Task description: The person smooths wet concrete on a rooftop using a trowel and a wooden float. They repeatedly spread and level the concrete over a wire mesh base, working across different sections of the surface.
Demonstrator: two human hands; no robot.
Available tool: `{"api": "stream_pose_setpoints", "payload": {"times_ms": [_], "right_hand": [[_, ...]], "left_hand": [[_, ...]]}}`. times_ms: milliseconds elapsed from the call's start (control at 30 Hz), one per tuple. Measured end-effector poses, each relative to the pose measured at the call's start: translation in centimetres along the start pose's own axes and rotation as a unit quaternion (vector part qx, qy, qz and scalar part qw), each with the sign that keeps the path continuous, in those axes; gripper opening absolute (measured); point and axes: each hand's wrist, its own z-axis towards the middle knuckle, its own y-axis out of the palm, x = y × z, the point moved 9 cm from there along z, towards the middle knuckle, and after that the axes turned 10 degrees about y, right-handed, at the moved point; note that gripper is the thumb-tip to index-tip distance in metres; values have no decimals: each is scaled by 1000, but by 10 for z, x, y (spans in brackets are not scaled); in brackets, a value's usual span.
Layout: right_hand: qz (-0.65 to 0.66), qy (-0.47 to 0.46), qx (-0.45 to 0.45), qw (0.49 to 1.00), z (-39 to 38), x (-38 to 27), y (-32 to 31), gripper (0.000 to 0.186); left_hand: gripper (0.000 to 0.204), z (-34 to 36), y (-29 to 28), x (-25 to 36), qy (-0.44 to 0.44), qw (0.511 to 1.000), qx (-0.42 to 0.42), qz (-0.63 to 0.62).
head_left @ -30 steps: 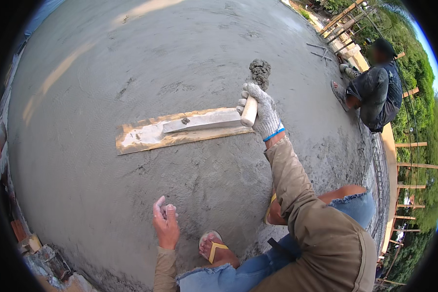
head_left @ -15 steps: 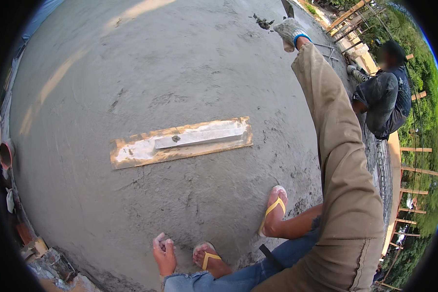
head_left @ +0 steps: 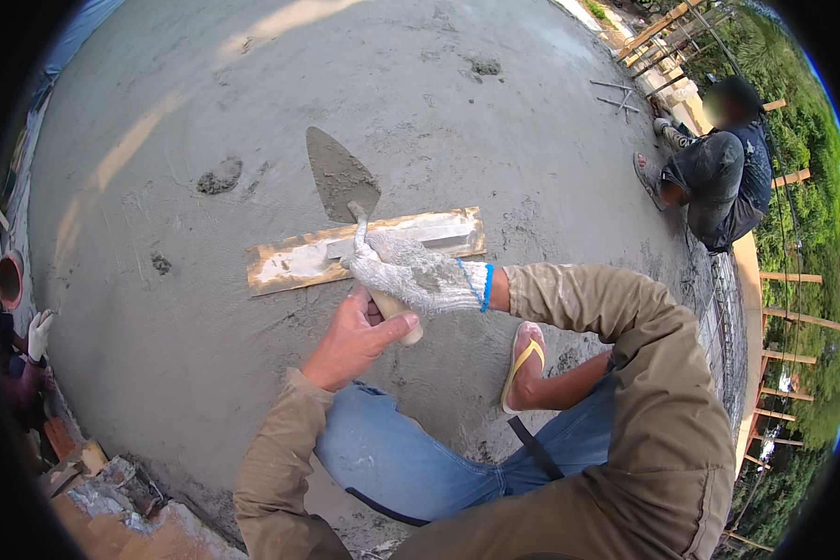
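A pointed trowel (head_left: 342, 169) with cement on its blade is held over the grey wet concrete (head_left: 140, 355). My right hand (head_left: 406, 273), in a white glove with a blue cuff, is closed on it where the shank meets the wooden handle. Bare fingers of my left hand (head_left: 362, 332) are wrapped round the handle's lower part, just below the glove. Behind them lies a long wooden float (head_left: 286, 266) with a pale bar handle, flat on the concrete and partly hidden by the trowel and glove.
A crouching co-worker (head_left: 724, 182) is at the right edge, near metal rods (head_left: 614, 93), rebar (head_left: 726, 336) and timber posts (head_left: 790, 355). At the left edge are another person's gloved hand (head_left: 39, 331), a red container (head_left: 9, 280) and rubble (head_left: 112, 495).
My right hand has swung from the far right back to the middle with the trowel. My left hand has risen and taken hold of the handle. Fresh cement lumps lie on the left.
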Motion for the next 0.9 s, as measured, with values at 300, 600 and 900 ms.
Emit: {"api": "stream_pose_setpoints", "payload": {"times_ms": [300, 600, 900], "right_hand": [[128, 290, -177, 932, -46, 10, 14, 41], [-413, 296, -300, 808, -48, 114, -19, 58], [-329, 206, -232, 892, 28, 211, 74, 63]], "left_hand": [[22, -36, 29, -48, 16, 916, 96, -389], [20, -61, -11, -71, 34, 854, 285, -433], [22, -88, -38, -73, 4, 826, 425, -371]]}}
